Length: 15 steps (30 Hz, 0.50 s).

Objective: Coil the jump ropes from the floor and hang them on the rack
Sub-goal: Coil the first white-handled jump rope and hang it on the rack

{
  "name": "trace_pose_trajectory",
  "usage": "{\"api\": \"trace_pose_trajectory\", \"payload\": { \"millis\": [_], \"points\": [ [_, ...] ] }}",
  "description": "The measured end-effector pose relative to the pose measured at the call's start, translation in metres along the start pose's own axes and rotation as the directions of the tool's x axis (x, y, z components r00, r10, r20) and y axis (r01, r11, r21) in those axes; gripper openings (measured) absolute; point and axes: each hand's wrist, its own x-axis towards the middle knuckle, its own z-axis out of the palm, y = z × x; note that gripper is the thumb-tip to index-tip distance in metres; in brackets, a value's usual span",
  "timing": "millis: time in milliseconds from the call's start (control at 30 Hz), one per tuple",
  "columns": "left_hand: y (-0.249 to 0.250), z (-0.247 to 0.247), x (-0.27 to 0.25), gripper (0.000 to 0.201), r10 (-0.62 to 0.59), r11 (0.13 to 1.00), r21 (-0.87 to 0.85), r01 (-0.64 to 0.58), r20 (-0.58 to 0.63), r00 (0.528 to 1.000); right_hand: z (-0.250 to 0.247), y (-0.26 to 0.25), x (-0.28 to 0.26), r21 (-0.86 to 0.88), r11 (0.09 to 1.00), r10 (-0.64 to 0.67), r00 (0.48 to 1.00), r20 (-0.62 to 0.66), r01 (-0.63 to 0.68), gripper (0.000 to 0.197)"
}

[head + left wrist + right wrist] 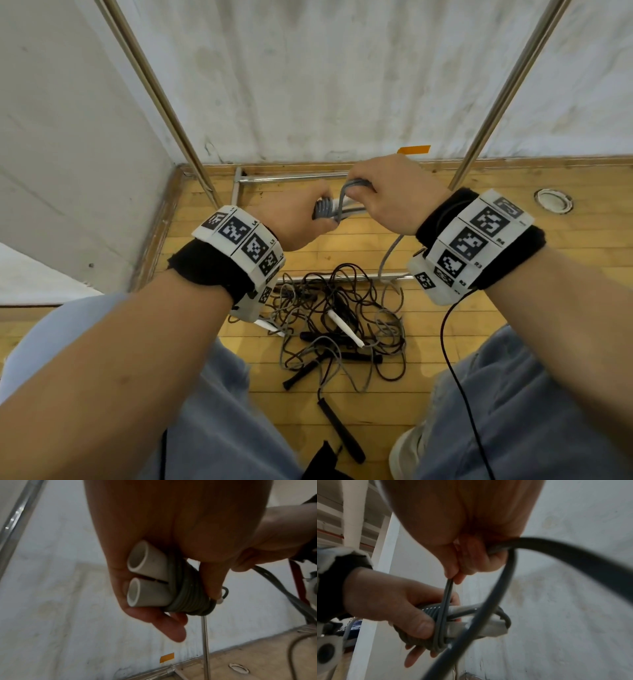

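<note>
My left hand (pixel 301 219) grips the two white handles (pixel 147 574) of a grey jump rope, with several turns of grey cord (pixel 188 601) wound round them. My right hand (pixel 387 195) pinches a doubled strand of that grey cord (pixel 447 592) just above the winding, and the free end (pixel 390 253) hangs down toward the floor. A tangled pile of black and grey jump ropes (pixel 339 322) with black and white handles lies on the wooden floor below my hands. The rack's metal uprights (pixel 503 92) rise on both sides.
The rack's base bars (pixel 291 177) lie on the floor by the white wall. A strip of orange tape (pixel 412 149) sticks to the wall. A round white fitting (pixel 553 201) sits in the floor at right. My knees in blue jeans (pixel 527 404) flank the pile.
</note>
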Motion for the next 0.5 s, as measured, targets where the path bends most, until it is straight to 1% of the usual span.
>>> {"api": "trace_pose_trajectory", "payload": {
  "millis": [100,200,233,267,333,400,433,500],
  "points": [
    [0.005,0.0,-0.001,0.033,0.052,0.999,0.011,-0.053,0.076,0.996,0.003,0.001,0.002,-0.033,0.999,-0.02,1.0,0.016,0.02,0.025],
    [0.012,0.004,-0.006,0.019,0.104,0.994,0.032,-0.109,0.121,0.987,0.003,0.005,0.003,-0.046,0.999,-0.026,0.998,0.05,0.028,0.031],
    [0.015,0.005,-0.008,0.019,0.124,0.992,0.006,-0.126,0.117,0.985,0.003,0.007,0.004,-0.035,0.999,-0.018,0.999,0.046,0.019,0.033],
    [0.018,0.005,-0.009,0.021,0.149,0.989,-0.022,-0.148,0.095,0.984,0.001,0.009,0.005,-0.008,1.0,-0.002,0.999,0.033,0.002,0.035],
    [0.023,0.004,-0.012,0.024,0.175,0.983,-0.055,-0.175,-0.013,0.985,-0.001,0.013,0.007,0.103,0.993,0.052,0.998,-0.024,-0.05,0.035],
    [0.026,0.002,-0.013,0.03,0.154,0.983,-0.084,-0.165,-0.124,0.98,-0.004,0.017,0.01,0.248,0.965,0.105,0.992,-0.074,-0.084,0.038],
    [0.026,0.001,-0.013,0.029,0.147,0.982,-0.098,-0.163,-0.149,0.978,-0.005,0.019,0.01,0.312,0.945,0.127,0.989,-0.074,-0.098,0.038],
    [0.026,-0.002,-0.014,0.027,0.148,0.977,-0.131,-0.168,-0.152,0.977,-0.007,0.024,0.011,0.417,0.896,0.181,0.983,-0.033,-0.151,0.033]
  ]
}}
